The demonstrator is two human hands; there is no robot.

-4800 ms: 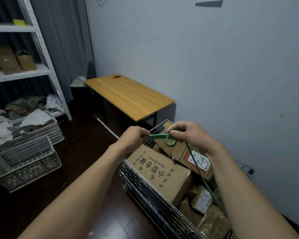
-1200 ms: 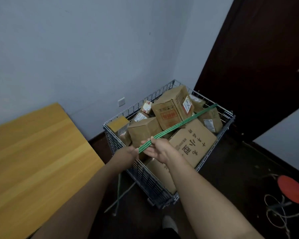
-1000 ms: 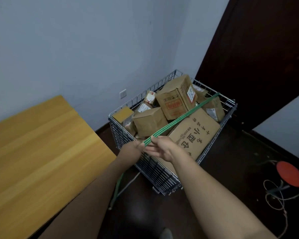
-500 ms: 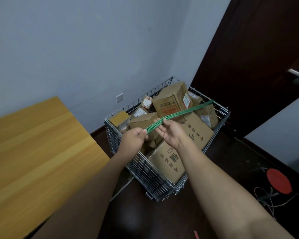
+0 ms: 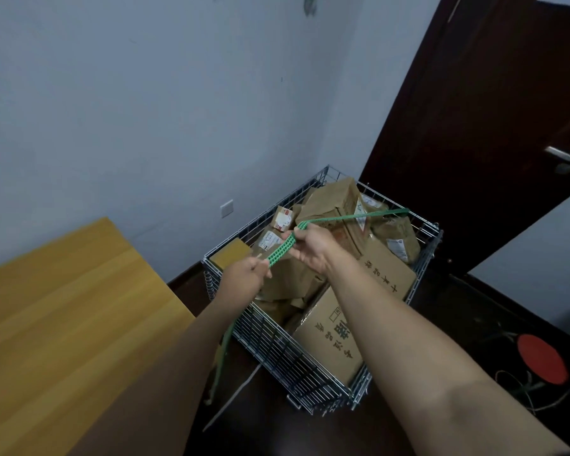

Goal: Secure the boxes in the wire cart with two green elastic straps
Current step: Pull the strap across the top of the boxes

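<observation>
Dim, flat indoor light is falling evenly over the scene, throwing only soft shadows. The wall (image 5: 145,110) is taking on a bluish-grey cast, while the door (image 5: 474,126) and floor (image 5: 441,307) are sinking into near black. Wide-angle distortion is bending lines toward the edges; fine detail is looking soft

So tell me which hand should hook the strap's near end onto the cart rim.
Probably left: the left hand grips the green elastic strap nearest the wire cart near rim, while the right hand holds tension.

Shiny metal wire cart (image 5: 277,343), matt cardboard boxes (image 5: 329,337), perforated green strap (image 5: 282,250), smooth wood table (image 5: 69,317)
</observation>
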